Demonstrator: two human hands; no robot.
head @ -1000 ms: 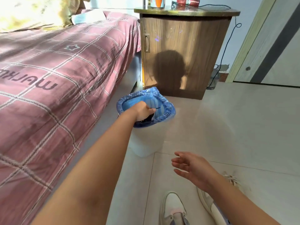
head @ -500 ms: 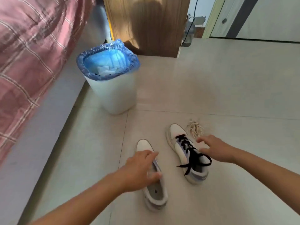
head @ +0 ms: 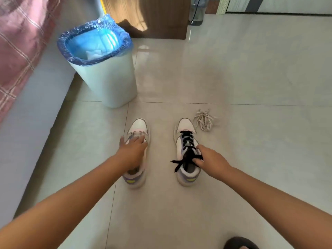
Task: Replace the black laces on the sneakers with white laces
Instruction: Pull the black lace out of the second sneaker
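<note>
near centre: two sneakers on the floor, toes pointing far. l. hand (head: 132, 152) rests on the unlaced sneaker (head: 137, 153), grip curled over its tongue area. r. hand (head: 211, 159) on the laced sneaker (head: 186, 151), grip pinching the black laces (head: 186, 150) near the collar. just far-right of that shoe's toe: white laces (head: 204, 120), bundled, loose on floor. farther left: white bin (head: 107, 81) w/ blue liner, beside the bed (head: 21, 36). far: wooden cabinet (head: 161, 17).
</note>
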